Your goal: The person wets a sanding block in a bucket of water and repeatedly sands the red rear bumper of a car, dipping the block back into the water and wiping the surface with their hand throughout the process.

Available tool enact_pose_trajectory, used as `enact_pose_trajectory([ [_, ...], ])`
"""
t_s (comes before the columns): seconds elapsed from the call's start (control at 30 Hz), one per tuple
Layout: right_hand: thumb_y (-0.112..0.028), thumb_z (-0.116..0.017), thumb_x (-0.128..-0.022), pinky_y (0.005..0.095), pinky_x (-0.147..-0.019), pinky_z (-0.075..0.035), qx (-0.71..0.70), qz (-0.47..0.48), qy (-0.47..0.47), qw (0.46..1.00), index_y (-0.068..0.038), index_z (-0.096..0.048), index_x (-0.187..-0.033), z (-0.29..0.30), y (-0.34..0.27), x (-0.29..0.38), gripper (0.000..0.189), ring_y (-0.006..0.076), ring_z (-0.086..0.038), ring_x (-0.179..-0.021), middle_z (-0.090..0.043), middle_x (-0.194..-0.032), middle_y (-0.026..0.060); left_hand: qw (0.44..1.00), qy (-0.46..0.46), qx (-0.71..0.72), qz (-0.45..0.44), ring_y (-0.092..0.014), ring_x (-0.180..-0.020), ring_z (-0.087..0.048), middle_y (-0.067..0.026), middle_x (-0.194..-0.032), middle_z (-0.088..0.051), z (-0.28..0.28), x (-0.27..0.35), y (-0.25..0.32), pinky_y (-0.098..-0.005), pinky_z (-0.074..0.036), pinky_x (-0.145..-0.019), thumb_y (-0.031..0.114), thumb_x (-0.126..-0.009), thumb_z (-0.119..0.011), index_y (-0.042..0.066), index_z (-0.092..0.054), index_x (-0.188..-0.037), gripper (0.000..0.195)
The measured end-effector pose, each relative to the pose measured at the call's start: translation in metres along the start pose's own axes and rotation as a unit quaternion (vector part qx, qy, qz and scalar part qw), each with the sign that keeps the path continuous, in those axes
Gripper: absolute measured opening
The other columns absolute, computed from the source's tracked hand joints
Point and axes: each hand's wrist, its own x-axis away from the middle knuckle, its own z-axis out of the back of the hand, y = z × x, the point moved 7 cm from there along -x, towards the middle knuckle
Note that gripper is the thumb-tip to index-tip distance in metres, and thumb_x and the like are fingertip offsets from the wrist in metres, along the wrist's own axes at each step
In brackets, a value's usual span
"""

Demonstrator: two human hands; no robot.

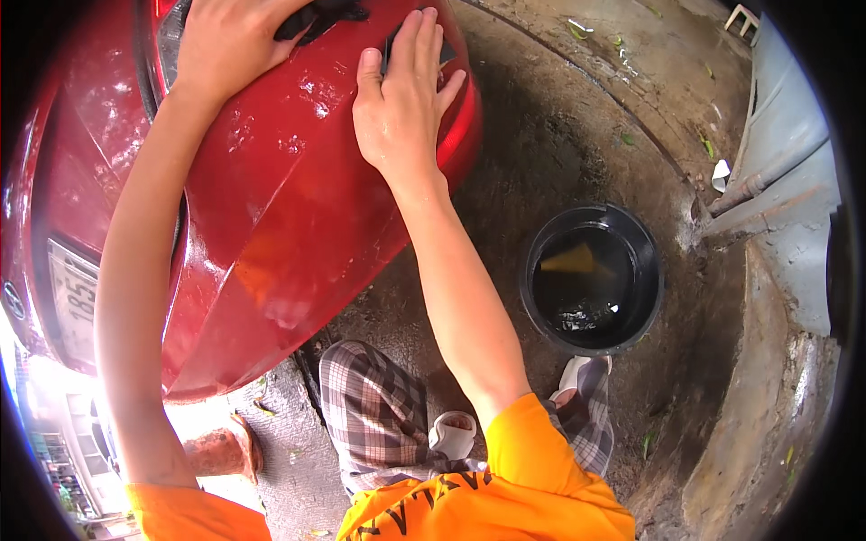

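A wet red car (pixel 298 176) fills the left of the view, its glossy panels dotted with water. My left hand (pixel 233 40) is at the top, over the car body beside a dark cloth or similar black thing (pixel 325 17); whether its fingers grip this cannot be told. My right hand (pixel 402 95) lies on the car near the red lamp (pixel 460 132), palm down with the thumb and little finger spread. Something dark shows beneath its fingers, mostly hidden. A black round tub (pixel 594 280) of dark water stands on the ground, with a yellowish shape showing in it.
Wet concrete ground (pixel 541 162) runs beside the car, with scattered leaves and a narrow groove. A pale wall or metal panel (pixel 785 135) with a pipe (pixel 771 179) stands at the right. An orange-brown cylindrical object (pixel 213 450) lies at lower left. My slippered feet are near the tub.
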Motion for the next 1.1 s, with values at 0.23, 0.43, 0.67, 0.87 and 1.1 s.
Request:
enact_pose_trajectory([
  [0.23,-0.029,-0.061,-0.091,0.0750,-0.116,-0.002,-0.003,0.034,-0.105,0.994,0.010,-0.024,-0.156,-0.038,-0.026,0.153,0.084,0.0468,-0.010,-0.156,-0.011,-0.167,0.0299,0.999,-0.041,-0.003,0.003,-0.031,-0.109,-0.060,-0.0103,-0.123,-0.062,0.007,-0.004,0.007,-0.0457,-0.044,-0.090,0.010,-0.063,-0.078,0.013,-0.068,-0.103,0.042],
  [0.43,-0.037,-0.036,-0.109,0.0592,-0.124,-0.007,-0.108,-0.079,-0.040,0.990,0.002,-0.021,-0.160,0.008,0.074,-0.015,0.066,0.0363,-0.017,-0.156,-0.020,-0.168,0.0202,0.999,-0.018,-0.027,-0.003,-0.031,-0.107,-0.061,-0.0092,-0.120,-0.063,0.009,-0.009,0.013,-0.0452,-0.044,-0.089,0.009,-0.060,-0.077,0.013,-0.068,-0.102,0.043],
  [0.67,-0.022,-0.060,-0.092,0.0668,-0.121,-0.002,-0.036,-0.065,-0.048,0.996,0.007,-0.014,-0.160,-0.039,0.012,0.159,0.087,0.0458,-0.007,-0.157,-0.007,-0.169,0.0287,0.998,-0.049,-0.040,-0.006,-0.030,-0.107,-0.061,-0.0087,-0.119,-0.063,0.003,-0.001,0.010,-0.0437,-0.043,-0.089,0.009,-0.062,-0.077,0.013,-0.068,-0.102,0.042],
  [0.87,-0.035,-0.032,-0.109,0.0609,-0.124,-0.009,-0.106,-0.098,-0.071,0.987,0.004,-0.024,-0.159,0.008,0.079,-0.027,0.064,0.0355,-0.016,-0.157,-0.016,-0.169,0.0214,0.999,-0.031,-0.037,-0.005,-0.029,-0.107,-0.061,-0.0085,-0.119,-0.063,0.010,-0.006,0.008,-0.0426,-0.043,-0.089,0.010,-0.062,-0.077,0.014,-0.067,-0.103,0.041],
  [1.1,-0.038,-0.067,-0.087,0.0802,-0.112,-0.005,0.006,0.054,-0.104,0.993,0.003,-0.040,-0.153,-0.064,-0.040,0.198,0.082,0.0420,-0.016,-0.156,-0.019,-0.167,0.0261,0.999,-0.043,-0.009,0.002,-0.029,-0.108,-0.060,-0.0082,-0.120,-0.063,0.003,-0.005,0.007,-0.0435,-0.043,-0.088,0.010,-0.065,-0.076,0.014,-0.067,-0.105,0.041],
])
